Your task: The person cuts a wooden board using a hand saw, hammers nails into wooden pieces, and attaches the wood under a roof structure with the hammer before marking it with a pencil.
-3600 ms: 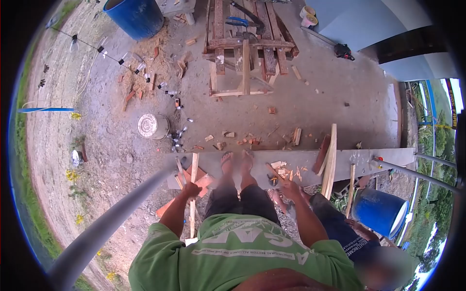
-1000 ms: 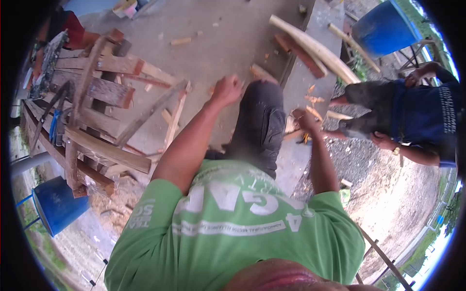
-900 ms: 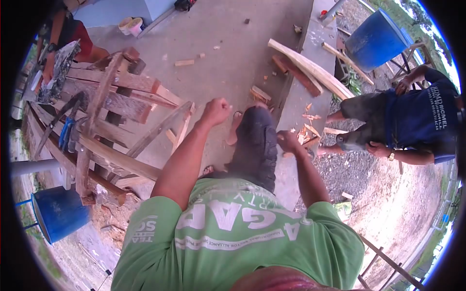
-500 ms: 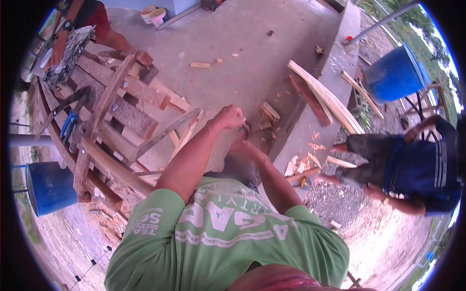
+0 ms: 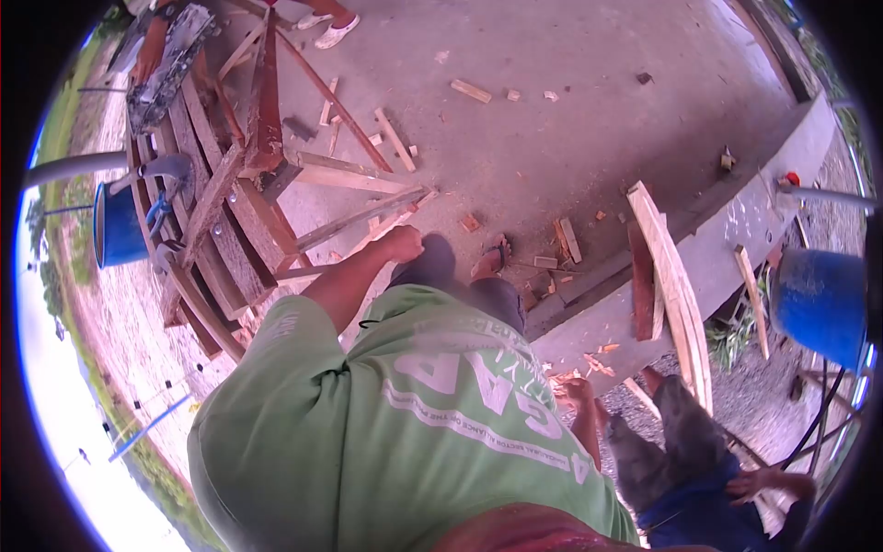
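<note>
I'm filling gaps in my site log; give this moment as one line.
left hand: closed, beside knee | right hand: near wood chips, grip unclear | light plank: across concrete ledge | co-worker: right side

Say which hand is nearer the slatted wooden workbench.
Left. The left hand is just right of the workbench in view; the right hand is farther, across the body, near wood shavings.

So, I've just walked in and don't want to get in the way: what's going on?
The wearer's left hand is curled near a wooden frame; the right hand is by wood chips. I can't tell whether either holds anything. Another person's hand is at a mottled board. A person in dark blue is nearby.
</note>
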### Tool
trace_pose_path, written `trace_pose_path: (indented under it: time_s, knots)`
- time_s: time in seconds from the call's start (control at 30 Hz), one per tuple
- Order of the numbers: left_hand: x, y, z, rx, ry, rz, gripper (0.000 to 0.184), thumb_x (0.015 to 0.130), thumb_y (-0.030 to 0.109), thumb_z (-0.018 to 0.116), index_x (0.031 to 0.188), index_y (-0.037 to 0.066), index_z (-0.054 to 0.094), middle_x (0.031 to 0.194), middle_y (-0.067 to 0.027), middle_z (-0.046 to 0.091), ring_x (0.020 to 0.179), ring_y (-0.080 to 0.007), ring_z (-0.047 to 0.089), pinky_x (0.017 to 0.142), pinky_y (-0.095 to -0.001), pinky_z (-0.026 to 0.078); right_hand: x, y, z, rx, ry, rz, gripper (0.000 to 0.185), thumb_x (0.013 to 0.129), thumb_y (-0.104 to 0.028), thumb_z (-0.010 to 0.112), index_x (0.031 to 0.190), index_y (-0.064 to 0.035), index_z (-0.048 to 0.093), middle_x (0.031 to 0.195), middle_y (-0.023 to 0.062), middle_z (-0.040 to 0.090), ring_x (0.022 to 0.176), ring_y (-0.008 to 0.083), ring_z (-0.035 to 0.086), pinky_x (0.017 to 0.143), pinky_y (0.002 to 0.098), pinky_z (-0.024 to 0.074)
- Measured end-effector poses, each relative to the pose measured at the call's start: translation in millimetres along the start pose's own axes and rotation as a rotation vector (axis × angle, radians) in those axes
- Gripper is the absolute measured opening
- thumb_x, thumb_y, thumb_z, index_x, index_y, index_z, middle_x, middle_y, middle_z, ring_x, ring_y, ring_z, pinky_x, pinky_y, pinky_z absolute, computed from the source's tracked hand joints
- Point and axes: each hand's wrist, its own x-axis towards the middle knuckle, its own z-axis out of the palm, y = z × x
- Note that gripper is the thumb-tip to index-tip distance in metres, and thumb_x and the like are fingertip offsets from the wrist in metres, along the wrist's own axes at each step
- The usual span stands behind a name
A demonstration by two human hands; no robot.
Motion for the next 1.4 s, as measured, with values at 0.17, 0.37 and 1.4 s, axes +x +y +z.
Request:
trace_pose_path:
  time_s: [0.17, 0.37, 1.4]
  knots:
    - [-15, 13, -49, -0.449, 0.174, -0.357, 0.032, 0.088, 0.028, 0.056, 0.078, 0.0, 0.069, 0.075, -0.0208, 0.067, 0.077, -0.0365, 0.068, 0.075, -0.0448, 0.054, 73, -107, -51, -0.071, -0.113, -0.442, 0.029, 0.081, -0.021, 0.065, 0.104, -0.0046, 0.07, 0.086, 0.0117, 0.072, 0.079, 0.0228, 0.07, 0.073, 0.0351, 0.0538]
    - [32, 6, -80, -0.797, 0.162, -0.455, 0.043, 0.092, 0.037, 0.055, 0.07, 0.0, 0.062, 0.072, -0.0208, 0.066, 0.077, -0.0353, 0.068, 0.073, -0.0434, 0.053, 60, -368, -145, -0.13, -0.032, -0.706, 0.031, 0.086, -0.019, 0.067, 0.112, -0.0015, 0.064, 0.092, 0.0103, 0.072, 0.085, 0.0243, 0.069, 0.076, 0.0368, 0.0542]
    - [271, -89, -395, -1.063, 0.537, -0.437, 0.021, 0.082, 0.026, 0.063, 0.091, 0.01, 0.073, 0.09, -0.0127, 0.072, 0.082, -0.0272, 0.069, 0.074, -0.038, 0.053, 151, -1116, -368, -0.922, -0.764, -0.595, 0.022, 0.084, -0.019, 0.057, 0.078, -0.0005, 0.068, 0.066, 0.0047, 0.064, 0.063, 0.0135, 0.059, 0.059, 0.0293, 0.0471]
